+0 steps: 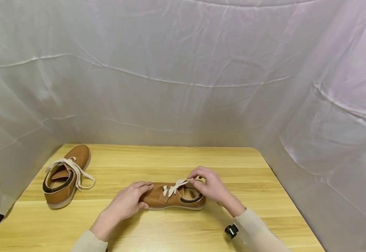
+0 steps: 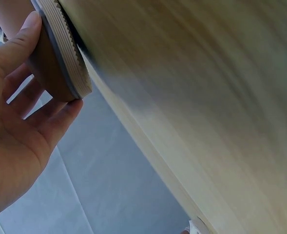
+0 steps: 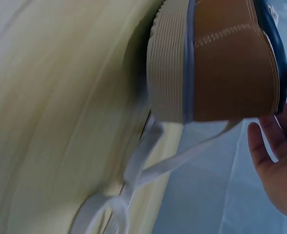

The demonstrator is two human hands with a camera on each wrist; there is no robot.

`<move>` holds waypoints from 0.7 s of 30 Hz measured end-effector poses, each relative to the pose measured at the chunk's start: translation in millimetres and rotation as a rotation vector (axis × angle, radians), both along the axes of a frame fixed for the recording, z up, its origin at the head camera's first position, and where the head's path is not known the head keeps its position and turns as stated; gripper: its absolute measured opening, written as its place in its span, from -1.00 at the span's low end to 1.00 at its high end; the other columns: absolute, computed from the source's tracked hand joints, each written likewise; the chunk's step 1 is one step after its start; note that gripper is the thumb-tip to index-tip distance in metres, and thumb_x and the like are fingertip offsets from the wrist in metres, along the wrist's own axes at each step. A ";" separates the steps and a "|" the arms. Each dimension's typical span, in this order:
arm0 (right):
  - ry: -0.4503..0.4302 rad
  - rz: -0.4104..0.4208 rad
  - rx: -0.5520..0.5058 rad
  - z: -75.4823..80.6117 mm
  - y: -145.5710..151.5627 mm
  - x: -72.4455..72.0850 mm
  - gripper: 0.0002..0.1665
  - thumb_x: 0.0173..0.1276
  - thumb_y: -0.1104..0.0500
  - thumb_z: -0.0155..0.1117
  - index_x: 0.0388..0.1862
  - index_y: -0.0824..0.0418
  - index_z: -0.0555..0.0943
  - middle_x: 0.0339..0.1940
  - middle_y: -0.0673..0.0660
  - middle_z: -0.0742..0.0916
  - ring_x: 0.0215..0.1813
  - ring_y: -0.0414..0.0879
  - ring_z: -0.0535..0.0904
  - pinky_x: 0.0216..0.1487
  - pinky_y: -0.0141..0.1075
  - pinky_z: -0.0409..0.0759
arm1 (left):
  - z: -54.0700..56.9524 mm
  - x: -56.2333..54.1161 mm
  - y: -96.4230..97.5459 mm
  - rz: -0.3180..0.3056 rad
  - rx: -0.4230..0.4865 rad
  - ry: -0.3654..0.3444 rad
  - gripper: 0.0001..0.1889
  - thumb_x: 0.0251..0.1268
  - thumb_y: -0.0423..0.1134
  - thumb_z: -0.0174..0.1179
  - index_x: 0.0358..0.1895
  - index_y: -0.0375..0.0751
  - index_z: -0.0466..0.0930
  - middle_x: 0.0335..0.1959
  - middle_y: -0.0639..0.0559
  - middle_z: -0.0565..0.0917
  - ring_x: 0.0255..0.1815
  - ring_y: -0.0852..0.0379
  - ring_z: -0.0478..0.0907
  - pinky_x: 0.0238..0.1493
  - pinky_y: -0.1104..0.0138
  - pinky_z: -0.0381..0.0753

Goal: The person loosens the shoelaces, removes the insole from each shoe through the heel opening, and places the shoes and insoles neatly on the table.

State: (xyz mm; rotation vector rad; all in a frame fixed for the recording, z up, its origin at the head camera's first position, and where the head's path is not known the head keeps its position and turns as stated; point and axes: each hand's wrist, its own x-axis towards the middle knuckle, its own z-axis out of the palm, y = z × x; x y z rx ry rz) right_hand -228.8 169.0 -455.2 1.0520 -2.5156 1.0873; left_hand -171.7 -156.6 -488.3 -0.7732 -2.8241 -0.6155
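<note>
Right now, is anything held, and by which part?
The left hand grips the nearer brown shoe by its toe; whether the right hand pinches the lace is unclear.

Left hand [image 1: 127, 200] grips, thumb opposing fingers; right hand [image 1: 210, 185] pinches.

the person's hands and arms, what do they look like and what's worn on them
Both the left hand and right hand are bare, with no gloves showing. Long, plain cream sleeves reach toward the wrists. Beside the right cuff is a small black device with a pale patch.
</note>
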 end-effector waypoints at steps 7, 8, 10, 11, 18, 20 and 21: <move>0.052 0.051 0.062 1.5 -12.6 2.2 -0.79 0.29 0.35 0.50 -0.15 0.14 0.75 -0.10 -0.04 0.77 0.00 -0.11 0.69 0.14 -0.10 0.73 | 0.3 0.1 0.4 0.000 0.005 -0.008 -0.29 0.08 -0.15 0.59 0.35 -0.25 0.60 0.37 -0.15 0.59 0.34 -0.19 0.56 0.19 -0.14 0.67; 0.055 0.054 0.069 1.7 -13.8 2.6 -0.79 0.29 0.35 0.50 -0.15 0.13 0.75 -0.10 -0.05 0.76 0.00 -0.13 0.68 0.15 -0.12 0.72 | 0.3 0.1 0.5 0.001 0.006 -0.008 -0.29 0.08 -0.15 0.59 0.35 -0.24 0.60 0.37 -0.15 0.59 0.34 -0.19 0.56 0.19 -0.13 0.67; 0.069 0.059 0.086 1.3 -15.7 3.0 -0.79 0.28 0.34 0.51 -0.15 0.11 0.75 -0.10 -0.06 0.76 0.00 -0.14 0.67 0.15 -0.16 0.71 | 0.5 0.1 0.5 0.004 0.006 -0.008 -0.29 0.08 -0.15 0.59 0.35 -0.24 0.60 0.37 -0.15 0.59 0.34 -0.18 0.56 0.20 -0.13 0.67; 0.077 0.061 0.095 0.9 -16.5 3.1 -0.79 0.28 0.33 0.51 -0.15 0.11 0.75 -0.10 -0.06 0.77 0.00 -0.14 0.67 0.14 -0.16 0.71 | 0.6 0.1 0.6 0.004 0.006 -0.008 -0.29 0.08 -0.14 0.59 0.35 -0.24 0.60 0.37 -0.15 0.59 0.34 -0.18 0.56 0.20 -0.13 0.67; 0.138 0.056 0.167 -3.4 -20.4 3.8 -0.77 0.25 0.29 0.55 -0.14 0.08 0.75 -0.09 -0.06 0.77 0.05 -0.13 0.66 0.18 -0.16 0.69 | 0.6 -0.3 0.5 0.009 0.006 -0.014 -0.28 0.07 -0.15 0.59 0.35 -0.23 0.60 0.37 -0.14 0.59 0.34 -0.18 0.56 0.20 -0.14 0.66; 0.144 0.051 0.175 -4.2 -21.4 4.1 -0.79 0.27 0.28 0.54 -0.15 0.08 0.75 -0.09 -0.06 0.77 0.06 -0.12 0.65 0.19 -0.17 0.69 | 0.6 -0.3 0.4 0.009 0.007 -0.016 -0.28 0.07 -0.15 0.59 0.35 -0.23 0.60 0.38 -0.14 0.59 0.34 -0.18 0.55 0.21 -0.14 0.66; 0.149 0.051 0.174 -4.4 -21.9 4.4 -0.80 0.27 0.28 0.54 -0.15 0.08 0.75 -0.09 -0.06 0.77 0.06 -0.12 0.65 0.19 -0.18 0.69 | 0.7 -0.2 0.3 0.009 0.006 -0.015 -0.28 0.07 -0.15 0.59 0.35 -0.23 0.60 0.38 -0.14 0.59 0.34 -0.18 0.55 0.20 -0.15 0.66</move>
